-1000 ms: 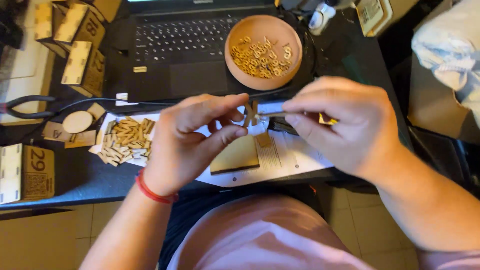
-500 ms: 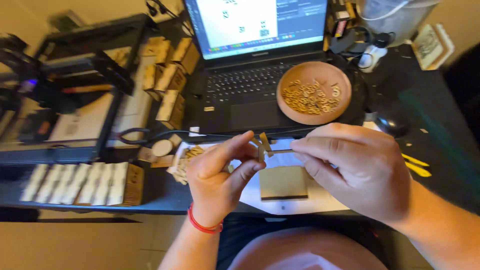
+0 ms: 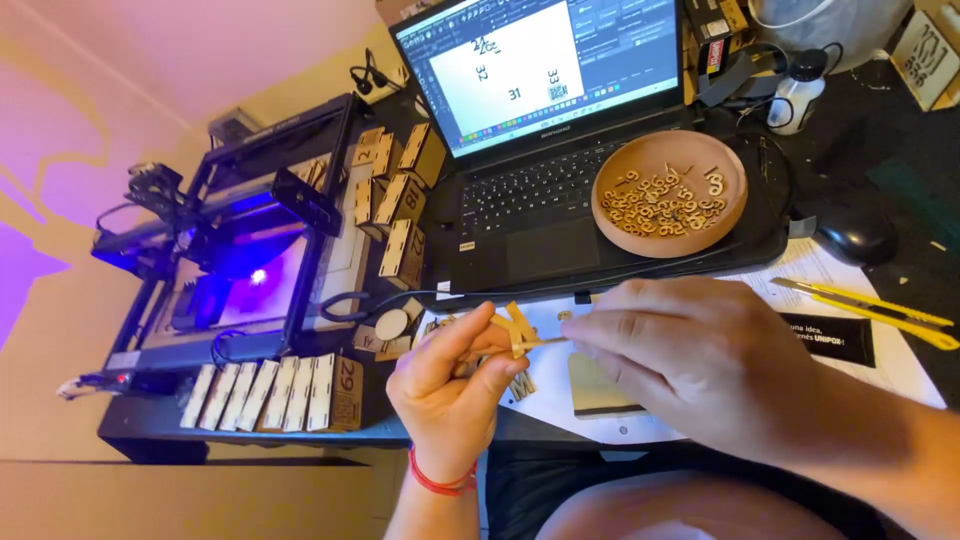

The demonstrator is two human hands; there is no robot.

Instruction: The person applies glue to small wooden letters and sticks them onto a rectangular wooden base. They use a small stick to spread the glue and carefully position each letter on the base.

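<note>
A small, pale, laser-cut wooden piece (image 3: 517,328) sits pinched between the thumb and fingertips of my left hand (image 3: 452,388), held up just in front of the open black laptop (image 3: 560,150). My left fingers are closed firmly around it. My right hand (image 3: 700,365) comes in from the right, its fingers drawn together on a thin stick-like tool (image 3: 545,341) whose tip touches the wooden piece; I cannot tell exactly what the tool is. Below my hands, in front of the laptop, a flat rectangular wooden plate (image 3: 598,392) lies on white paper (image 3: 850,300). A round terracotta-coloured dish of small wooden cut-out numbers (image 3: 668,194) rests on the laptop's right side. A yellow utility knife (image 3: 870,310) lies to the right of the laptop, near a black mouse (image 3: 856,236). Left of the laptop stand small wooden boxes (image 3: 400,210) and a black laser engraver glowing blue (image 3: 235,250).
</note>
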